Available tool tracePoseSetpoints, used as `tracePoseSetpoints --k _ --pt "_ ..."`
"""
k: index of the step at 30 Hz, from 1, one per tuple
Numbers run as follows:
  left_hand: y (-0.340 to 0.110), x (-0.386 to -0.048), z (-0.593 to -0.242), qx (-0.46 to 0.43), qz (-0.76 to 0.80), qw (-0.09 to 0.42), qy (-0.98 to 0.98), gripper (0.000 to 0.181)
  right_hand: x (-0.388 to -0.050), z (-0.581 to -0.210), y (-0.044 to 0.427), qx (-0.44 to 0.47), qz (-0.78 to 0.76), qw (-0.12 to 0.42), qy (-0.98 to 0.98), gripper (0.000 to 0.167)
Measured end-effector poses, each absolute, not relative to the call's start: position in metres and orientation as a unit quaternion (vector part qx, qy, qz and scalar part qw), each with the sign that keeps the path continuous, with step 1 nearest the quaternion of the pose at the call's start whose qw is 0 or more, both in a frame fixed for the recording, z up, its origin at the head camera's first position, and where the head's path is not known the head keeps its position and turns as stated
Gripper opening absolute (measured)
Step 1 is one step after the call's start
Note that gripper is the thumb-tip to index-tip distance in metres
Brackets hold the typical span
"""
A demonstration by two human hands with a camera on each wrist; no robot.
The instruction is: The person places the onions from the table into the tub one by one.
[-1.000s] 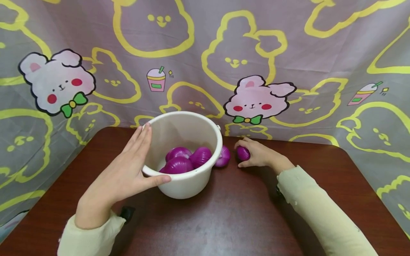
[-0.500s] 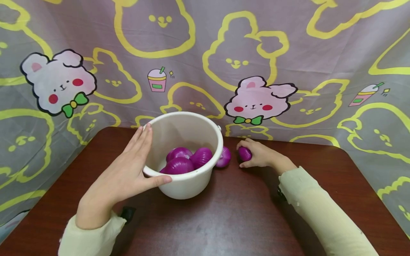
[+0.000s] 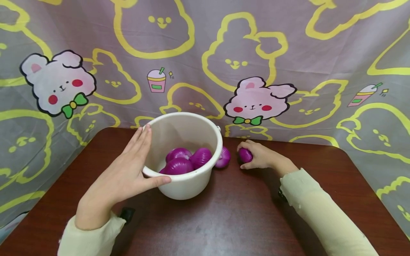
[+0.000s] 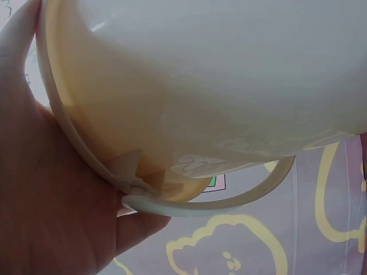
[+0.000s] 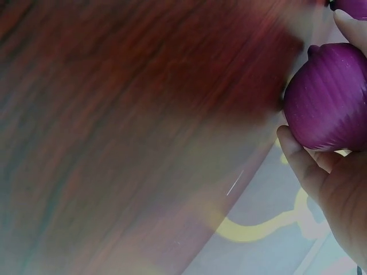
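Note:
A white plastic bucket (image 3: 189, 185) stands on the table, with several red onions (image 3: 177, 166) inside. My left hand (image 3: 120, 174) rests against its left side, fingers straight along the rim and thumb spread over the near edge; the left wrist view shows the bucket's handle (image 4: 223, 200) hanging by that hand. To the right, my right hand (image 3: 259, 155) holds a red onion (image 3: 245, 155) between curled fingers and thumb, low over or on the table. Another red onion (image 3: 224, 158) lies beside the bucket's right wall, partly hidden by it.
The dark wood table (image 3: 237, 217) has rounded back corners. Directly behind it hangs a grey curtain (image 3: 192, 42) with yellow cartoon outlines, which also runs along both sides.
My right hand, with the onion in its grip, has shifted very slightly right and towards me. The left hand, the bucket and the other onions look unchanged.

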State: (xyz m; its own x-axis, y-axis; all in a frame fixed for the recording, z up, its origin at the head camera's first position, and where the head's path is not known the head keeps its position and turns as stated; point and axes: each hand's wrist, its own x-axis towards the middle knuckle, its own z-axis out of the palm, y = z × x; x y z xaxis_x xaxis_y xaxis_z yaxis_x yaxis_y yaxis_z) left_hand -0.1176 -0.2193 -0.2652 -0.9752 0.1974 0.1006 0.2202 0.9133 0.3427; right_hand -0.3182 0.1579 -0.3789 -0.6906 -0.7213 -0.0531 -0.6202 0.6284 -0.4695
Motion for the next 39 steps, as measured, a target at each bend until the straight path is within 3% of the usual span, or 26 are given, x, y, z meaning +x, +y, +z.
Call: tracePoseSetpoints --k 21,39 --pt "-0.22 -0.118 -0.263 -0.105 -0.177 0.025 -0.978 0.124 -0.303 -0.37 0.164 -0.363 -0.215 0.125 0.898 0.054" --pt "-0.221 -0.117 -0.265 -0.11 -0.183 0.028 -0.977 0.124 -0.304 -0.35 0.168 -0.349 -0.221 0.091 0.906 0.057"
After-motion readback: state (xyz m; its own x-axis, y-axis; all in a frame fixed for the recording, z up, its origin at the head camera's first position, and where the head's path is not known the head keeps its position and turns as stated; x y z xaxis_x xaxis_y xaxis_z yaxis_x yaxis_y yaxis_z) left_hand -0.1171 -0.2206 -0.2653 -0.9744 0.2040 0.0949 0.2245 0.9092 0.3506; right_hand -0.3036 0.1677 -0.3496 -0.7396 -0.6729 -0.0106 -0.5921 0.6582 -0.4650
